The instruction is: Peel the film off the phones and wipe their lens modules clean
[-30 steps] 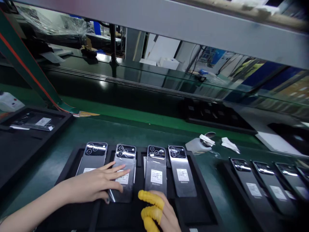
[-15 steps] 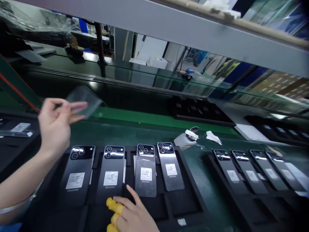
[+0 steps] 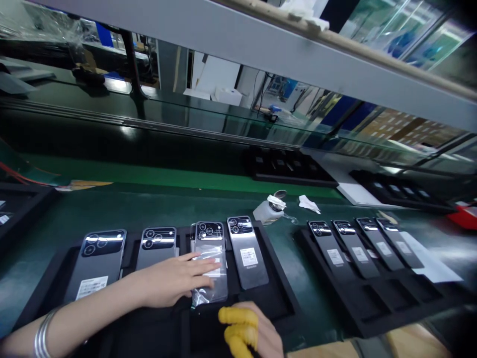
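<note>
My left hand (image 3: 179,281) reaches across the near tray with its fingers stretched out. The fingertips lie flat on a clear plastic film (image 3: 204,296), which covers the lower part of the third phone (image 3: 209,229). This phone is dark grey, with a camera panel at its top. Close to its lower end is my right hand (image 3: 253,328), slightly blurred, with yellow finger cots and loosely bent fingers; I see nothing held in it. A fourth phone (image 3: 249,273) with a white label lies to the right. Part of the second phone (image 3: 156,243) is hidden by my left hand.
The black tray (image 3: 286,293) holds a row of phones. Another black tray (image 3: 357,318) with several phones stands at the right. Behind are a white dispenser bottle (image 3: 267,213) and a crumpled tissue (image 3: 309,204). A grey beam (image 3: 238,42) crosses above the bench.
My left hand has come down and right, from holding the clear film in the air to lying on it over the third phone. My right hand has shifted right. The view has moved too.
</note>
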`<state>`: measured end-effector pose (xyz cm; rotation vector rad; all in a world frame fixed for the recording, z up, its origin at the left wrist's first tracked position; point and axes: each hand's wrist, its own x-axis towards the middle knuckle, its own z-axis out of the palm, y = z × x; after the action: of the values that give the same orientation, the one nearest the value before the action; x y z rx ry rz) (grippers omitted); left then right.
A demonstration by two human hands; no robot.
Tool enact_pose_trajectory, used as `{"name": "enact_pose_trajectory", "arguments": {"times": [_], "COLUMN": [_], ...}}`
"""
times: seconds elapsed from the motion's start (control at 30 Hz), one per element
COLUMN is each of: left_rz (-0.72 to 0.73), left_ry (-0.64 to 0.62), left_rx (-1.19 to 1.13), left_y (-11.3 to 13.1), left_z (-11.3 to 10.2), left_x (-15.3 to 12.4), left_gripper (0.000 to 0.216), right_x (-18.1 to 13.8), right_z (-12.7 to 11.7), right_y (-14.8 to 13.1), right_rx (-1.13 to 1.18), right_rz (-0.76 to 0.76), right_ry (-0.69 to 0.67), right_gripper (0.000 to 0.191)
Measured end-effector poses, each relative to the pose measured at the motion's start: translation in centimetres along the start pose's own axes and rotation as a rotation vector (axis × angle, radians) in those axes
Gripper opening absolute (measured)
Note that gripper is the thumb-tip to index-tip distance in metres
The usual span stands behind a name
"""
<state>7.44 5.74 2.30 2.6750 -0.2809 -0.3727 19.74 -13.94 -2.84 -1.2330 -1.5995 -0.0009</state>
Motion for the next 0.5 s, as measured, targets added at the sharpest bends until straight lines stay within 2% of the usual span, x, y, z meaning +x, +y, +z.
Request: {"name": "enact_pose_trajectory", "arguments": {"times": [0.07,0.13,0.2,0.27,0.33,0.4,0.43,0.5], "left_rz": [0.024,0.014,0.003,0.003,-0.038,-0.154,-0.229,-0.351], "left_ry": [0.003,-0.003,0.028,0.09,0.199,0.348,0.452,0.739], "left_rx": [0.026,0.054,0.074,0.074,-0.007,-0.227,-0.382,-0.691], "left_y": [0.1,0.4,0.7,0.9,0.6,-0.3,-1.0,-2.5], "left_z": [0.0,0.3,1.1,2.0,2.6,2.1,1.2,-1.8], "left_x": [0.1,0.4,0.7,1.1,1.5,1.8,2.0,2.1], "left_gripper": [0.039,0.034,0.024,0.016,0.02,0.023,0.02,0.018], "right_x": [0.1,0.1,0.1,0.1,0.0,-0.2,-0.3,-0.5], "right_z": [-0.9,-1.2,-0.9,-0.2,0.7,1.6,2.0,2.5], "right_y": [0.3,0.4,0.3,0.1,-0.1,-0.2,-0.3,-0.2], "right_rx": [-0.023,-0.036,-0.025,-0.021,-0.114,-0.265,-0.324,-0.372], "right_rz": [0.033,0.051,0.058,0.041,0.011,0.005,0.011,0.029], "right_ry": [0.045,0.055,0.013,-0.095,-0.229,-0.305,-0.313,-0.291], "right_gripper": [0.011,0.012,0.013,0.012,0.014,0.021,0.025,0.031]}}
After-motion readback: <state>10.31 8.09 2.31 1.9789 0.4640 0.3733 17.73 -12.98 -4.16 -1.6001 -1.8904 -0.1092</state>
